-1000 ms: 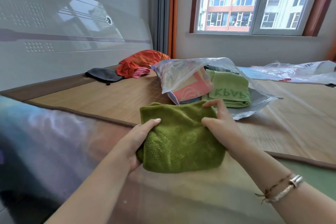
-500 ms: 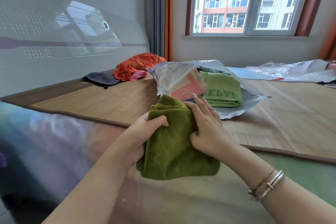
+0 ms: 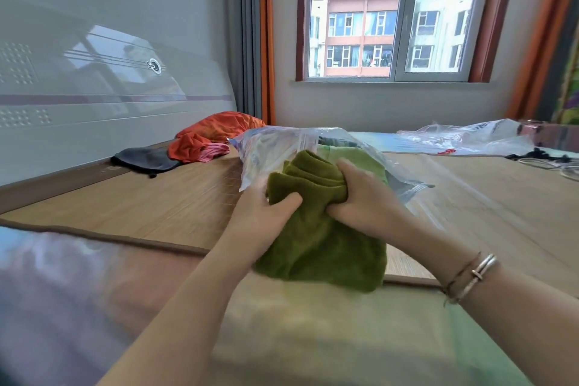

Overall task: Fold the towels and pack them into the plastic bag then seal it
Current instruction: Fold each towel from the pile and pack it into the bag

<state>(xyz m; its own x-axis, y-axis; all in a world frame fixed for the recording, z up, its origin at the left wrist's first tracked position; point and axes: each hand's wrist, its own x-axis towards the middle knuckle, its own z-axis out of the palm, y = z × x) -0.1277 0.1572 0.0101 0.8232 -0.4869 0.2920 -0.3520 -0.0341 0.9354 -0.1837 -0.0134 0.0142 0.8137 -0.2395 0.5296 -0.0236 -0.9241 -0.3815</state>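
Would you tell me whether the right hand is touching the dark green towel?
Touching: the head view shows the right hand gripping the dark green towel, fingers curled into its folds.

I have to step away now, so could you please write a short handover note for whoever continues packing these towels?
Left hand: grips the near left edge of the dark green towel.
Right hand: grips the towel's bunched top, at the mouth of the plastic bag.
Things: the bag lies open on the bamboo mat; a light green towel is already inside. Most of the dark green towel is outside the bag.
Done: the towel is folded and its leading end is at the opening.
Left: push it fully in, then seal the bag. An orange cloth and a dark cloth lie by the headboard.
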